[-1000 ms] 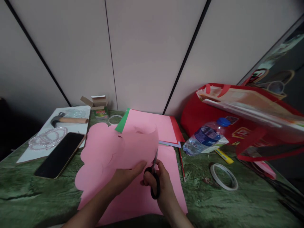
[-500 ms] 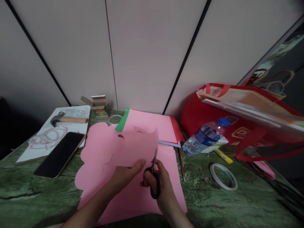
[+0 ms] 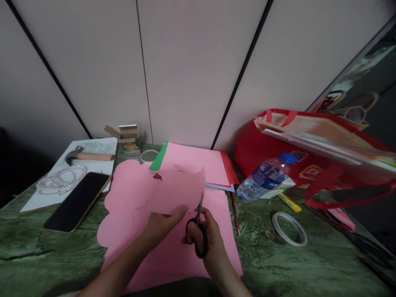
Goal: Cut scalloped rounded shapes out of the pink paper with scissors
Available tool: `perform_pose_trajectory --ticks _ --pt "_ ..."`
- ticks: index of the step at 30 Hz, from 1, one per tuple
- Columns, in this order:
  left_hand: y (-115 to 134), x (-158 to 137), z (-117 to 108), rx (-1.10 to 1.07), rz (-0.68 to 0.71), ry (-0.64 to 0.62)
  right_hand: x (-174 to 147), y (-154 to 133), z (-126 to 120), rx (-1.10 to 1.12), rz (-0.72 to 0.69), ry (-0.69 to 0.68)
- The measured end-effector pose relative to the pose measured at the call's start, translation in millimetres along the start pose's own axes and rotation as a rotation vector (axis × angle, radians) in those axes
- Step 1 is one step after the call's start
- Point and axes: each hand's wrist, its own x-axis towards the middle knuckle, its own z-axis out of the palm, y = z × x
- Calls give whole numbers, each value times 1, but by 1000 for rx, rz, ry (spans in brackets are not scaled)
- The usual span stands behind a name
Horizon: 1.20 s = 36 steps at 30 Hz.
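Lifted slightly since half a second ago, the near edge of the curled pink paper [image 3: 176,192] rises along with the left hand [image 3: 162,227], which pinches it between thumb and fingers, left of the scissors [image 3: 199,214]. That paper reaches the scissors' blades. At the scissors' handles, the right hand [image 3: 212,237] has its fingers curled closed through the loops. Right of the scissors, a tape roll [image 3: 293,242] lies on the bench [image 3: 269,272].
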Motion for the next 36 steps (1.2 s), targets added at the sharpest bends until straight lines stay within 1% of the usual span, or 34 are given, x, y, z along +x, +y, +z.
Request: perform_pose_trajectory --ticks 9,14,16,18,20,22,24,28,30,33,36 --pt "2 0 0 -50 52 32 2 2 -1 9 24 20" --pt "1 2 0 -80 80 34 2 3 0 -35 2 29" --pt "2 3 1 -115 123 -6 2 4 0 -18 1 20" --pt "3 4 1 -161 179 -77 2 7 0 19 -8 6" --pt "3 5 3 -187 208 -94 2 11 1 55 -24 -6" --pt "2 4 4 -177 184 -48 2 14 2 75 -31 -26" --pt "1 2 6 -145 121 -12 0 17 4 69 -15 -41" --pt "1 -4 8 -102 -20 -1 -1 19 5 17 -6 -25" --pt "4 -7 8 -101 -61 -29 0 19 4 23 -36 -11" --pt "9 -11 9 -101 -89 -111 2 16 1 76 -93 -30" --pt "15 -12 9 -118 -106 -121 3 12 -1 132 -100 -67"
